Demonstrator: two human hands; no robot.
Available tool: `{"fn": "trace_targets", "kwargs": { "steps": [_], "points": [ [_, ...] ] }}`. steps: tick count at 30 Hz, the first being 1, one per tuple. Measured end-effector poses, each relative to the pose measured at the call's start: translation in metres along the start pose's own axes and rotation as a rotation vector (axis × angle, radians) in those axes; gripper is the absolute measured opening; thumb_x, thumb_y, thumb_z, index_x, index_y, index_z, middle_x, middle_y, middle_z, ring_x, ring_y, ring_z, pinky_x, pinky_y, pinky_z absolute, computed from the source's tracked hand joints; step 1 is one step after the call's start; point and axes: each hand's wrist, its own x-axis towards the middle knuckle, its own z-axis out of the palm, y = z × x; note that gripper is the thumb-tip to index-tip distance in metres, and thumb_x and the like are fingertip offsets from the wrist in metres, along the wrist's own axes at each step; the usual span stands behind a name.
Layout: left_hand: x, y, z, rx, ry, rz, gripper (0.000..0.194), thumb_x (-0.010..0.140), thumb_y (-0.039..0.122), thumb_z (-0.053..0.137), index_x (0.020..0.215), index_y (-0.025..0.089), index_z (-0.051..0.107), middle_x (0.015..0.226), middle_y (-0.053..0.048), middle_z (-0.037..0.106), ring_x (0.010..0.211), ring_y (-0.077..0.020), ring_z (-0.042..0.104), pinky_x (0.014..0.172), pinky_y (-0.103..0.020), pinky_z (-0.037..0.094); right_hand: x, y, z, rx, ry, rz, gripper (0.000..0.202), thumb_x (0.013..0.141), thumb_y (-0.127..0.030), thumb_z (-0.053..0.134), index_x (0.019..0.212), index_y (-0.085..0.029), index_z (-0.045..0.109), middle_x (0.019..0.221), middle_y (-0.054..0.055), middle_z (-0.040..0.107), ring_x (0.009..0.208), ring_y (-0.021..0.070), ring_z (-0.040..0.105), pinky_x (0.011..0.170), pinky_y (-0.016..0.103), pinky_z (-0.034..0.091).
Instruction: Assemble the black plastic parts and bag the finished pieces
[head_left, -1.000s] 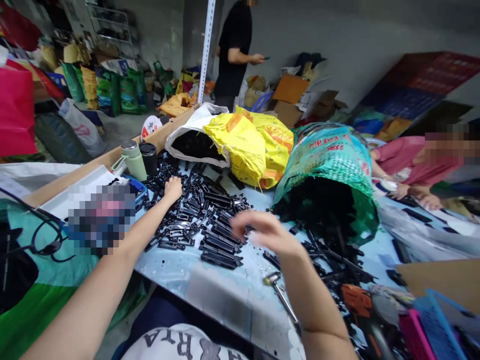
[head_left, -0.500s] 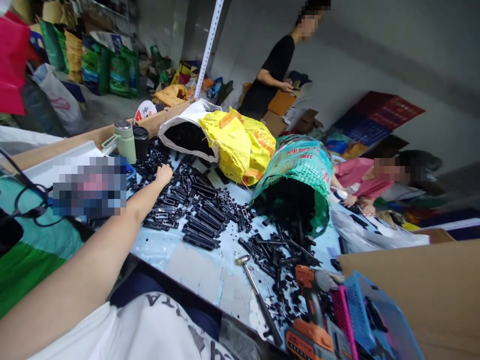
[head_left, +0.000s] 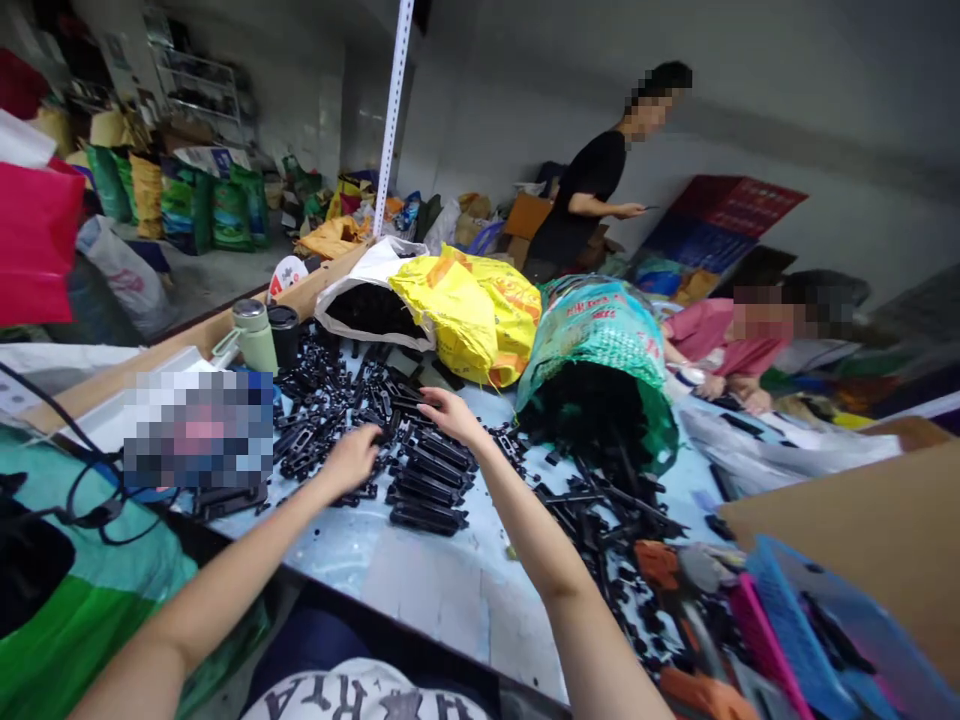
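My left hand (head_left: 352,460) hovers over the left part of a pile of black parts (head_left: 307,445), its fingers curled together. Something small and dark shows at its fingertips, too unclear to name. My right hand (head_left: 451,412) reaches in from the right at the far end of a row of long black parts (head_left: 427,485). Its thumb and fingers are apart, close to the black pieces. The long parts lie side by side on the pale blue tabletop (head_left: 322,535).
Behind the pile lie a white sack (head_left: 375,262), a yellow sack (head_left: 457,310) and a green woven sack (head_left: 600,325). A green flask (head_left: 255,338) and black cup (head_left: 283,338) stand left. An orange drill (head_left: 697,690) and blue basket (head_left: 825,620) sit right. Two people are beyond.
My left hand has moved right and nearer, from the small parts near the cup. My right hand has come into view over the pile. The standing person has shifted right.
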Motion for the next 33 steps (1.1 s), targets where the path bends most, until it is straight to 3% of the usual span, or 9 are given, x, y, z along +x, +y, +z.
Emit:
{"fn": "trace_targets", "kwargs": {
  "steps": [2,5,10,13,16,21,24,29,33],
  "points": [
    [-0.046,0.027,0.021,-0.051,-0.194,0.15,0.037,0.081,0.014,0.044,0.117,0.02,0.047,0.114,-0.007,0.057,0.105,-0.0195,0.052,0.093,-0.032,0.038,0.018,0.007,0.018,0.033,0.011,0.028,0.033,0.088,-0.034,0.052,0.116,-0.015,0.052,0.115,0.008,0.054,0.098,0.0193,0.056,0.082,0.039,0.049],
    [-0.098,0.054,0.044,-0.023,-0.396,0.176,0.044,0.078,0.007,0.043,0.12,0.021,0.045,0.109,-0.007,0.058,0.103,-0.0204,0.052,0.091,-0.033,0.039,0.037,0.019,0.038,0.07,0.023,0.079,0.032,0.089,-0.033,0.051,0.116,-0.016,0.052,0.115,0.008,0.054,0.097,0.0187,0.056,0.082,0.039,0.049],
    [-0.119,0.065,0.07,0.086,-0.404,0.18,0.04,0.081,0.003,0.037,0.117,0.018,0.047,0.107,-0.009,0.058,0.104,-0.0224,0.051,0.088,-0.037,0.04,0.044,0.036,0.045,0.181,0.063,0.196,0.043,0.081,-0.031,0.059,0.122,-0.019,0.049,0.098,0.005,0.061,0.088,0.0152,0.058,0.081,0.033,0.048],
    [-0.119,0.065,0.086,0.13,-0.29,0.192,0.038,0.087,0.015,0.039,0.125,0.017,0.042,0.126,-0.013,0.049,0.119,-0.0259,0.042,0.096,-0.046,0.034,0.006,0.038,0.037,0.524,0.064,0.243,0.065,0.071,-0.031,0.067,0.13,-0.024,0.041,0.085,-0.001,0.061,0.078,0.0129,0.06,0.074,0.029,0.05],
    [-0.12,0.063,0.097,0.139,-0.226,0.267,0.049,0.09,0.029,0.04,0.136,0.017,0.03,0.141,-0.013,0.036,0.132,-0.0265,0.026,0.106,-0.054,0.018,-0.066,0.032,0.032,0.71,0.014,0.182,0.059,0.063,-0.029,0.073,0.118,-0.024,0.051,0.091,-0.001,0.062,0.083,0.0144,0.061,0.078,0.03,0.048],
    [-0.121,0.058,0.099,0.128,-0.239,0.326,0.053,0.089,0.038,0.039,0.137,0.015,0.031,0.142,-0.013,0.035,0.134,-0.0274,0.022,0.107,-0.053,0.014,-0.202,0.035,0.033,0.604,0.027,0.168,0.046,0.064,-0.031,0.075,0.102,-0.02,0.052,0.102,0.006,0.062,0.097,0.0209,0.059,0.086,0.037,0.045],
    [-0.123,0.054,0.098,0.101,-0.176,0.295,0.043,0.089,0.029,0.04,0.129,0.015,0.042,0.132,-0.014,0.046,0.126,-0.0261,0.036,0.104,-0.048,0.025,-0.259,0.052,0.028,0.242,0.036,0.134,0.034,0.07,-0.033,0.068,0.098,-0.019,0.055,0.097,0.008,0.062,0.093,0.0211,0.058,0.084,0.038,0.045],
    [-0.119,0.057,0.095,-0.059,-0.087,0.251,0.029,0.087,0.02,0.041,0.112,0.016,0.055,0.1,-0.012,0.06,0.099,-0.0244,0.054,0.086,-0.041,0.044,-0.28,0.057,0.036,-0.367,-0.14,0.042,0.039,0.079,-0.037,0.06,0.113,-0.019,0.057,0.106,0.012,0.058,0.107,0.0254,0.049,0.097,0.047,0.033],
    [-0.106,0.084,0.082,-0.437,-0.086,0.21,0.034,0.089,0.027,0.04,0.121,0.019,0.05,0.106,-0.009,0.056,0.092,-0.018,0.058,0.082,-0.034,0.048,-0.249,0.04,0.069,-0.057,0.031,0.154,0.044,0.09,-0.042,0.042,0.13,-0.024,0.046,0.101,0.009,0.059,0.091,0.0189,0.056,0.085,0.039,0.045]
  ]
}}
